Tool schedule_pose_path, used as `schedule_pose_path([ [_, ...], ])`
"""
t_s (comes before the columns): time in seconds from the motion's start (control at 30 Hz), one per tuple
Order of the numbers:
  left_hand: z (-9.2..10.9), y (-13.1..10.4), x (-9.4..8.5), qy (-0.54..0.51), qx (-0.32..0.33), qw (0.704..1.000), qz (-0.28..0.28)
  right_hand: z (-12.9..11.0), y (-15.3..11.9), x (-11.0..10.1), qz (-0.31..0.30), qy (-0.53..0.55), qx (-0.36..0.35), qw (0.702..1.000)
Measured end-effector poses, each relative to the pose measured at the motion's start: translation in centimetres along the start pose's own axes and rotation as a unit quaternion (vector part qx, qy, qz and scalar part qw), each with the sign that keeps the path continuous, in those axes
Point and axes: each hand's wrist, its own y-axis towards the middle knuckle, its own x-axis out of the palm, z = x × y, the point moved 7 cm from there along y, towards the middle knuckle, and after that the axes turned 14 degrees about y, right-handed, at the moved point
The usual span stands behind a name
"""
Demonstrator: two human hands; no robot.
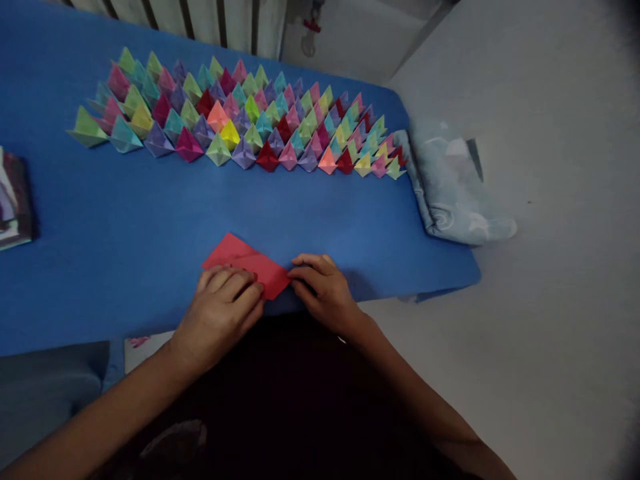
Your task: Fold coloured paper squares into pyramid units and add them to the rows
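A red sheet of origami paper (245, 257), folded into a roughly rectangular shape, lies near the front edge of the blue surface. My left hand (220, 307) rests over its near side with curled fingers gripping and pressing the paper, hiding part of that edge. At the right-hand corner, my right hand (323, 290) pinches the paper between thumb and fingers. Beyond both hands stand rows of folded paper boats (243, 152) in green, pink, purple, blue, red and yellow, apart from the red sheet.
The blue surface (150, 267) carries a book-like stack (15, 200) at its left. A folded grey-blue blanket (445, 193) lies at the right end, against the pale wall (560, 200). Slatted rails (235, 27) run behind, and a pacifier (309, 43) hangs there.
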Motion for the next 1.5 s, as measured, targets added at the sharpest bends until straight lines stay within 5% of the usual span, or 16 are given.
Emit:
schedule_pose_path([
  [0.33,-1.5,0.2,0.8,-0.065,-0.134,0.988,-0.029,0.7,0.2,-0.1,0.014,0.033,0.071,0.997],
  [0.6,-2.1,0.3,1.4,-0.061,-0.181,0.981,-0.046,0.8,0.5,-0.2,0.029,0.037,0.105,0.993],
  [1.5,-2.4,0.2,1.7,0.048,-0.145,0.987,-0.047,0.7,0.7,0.3,0.051,0.012,0.116,0.992],
])
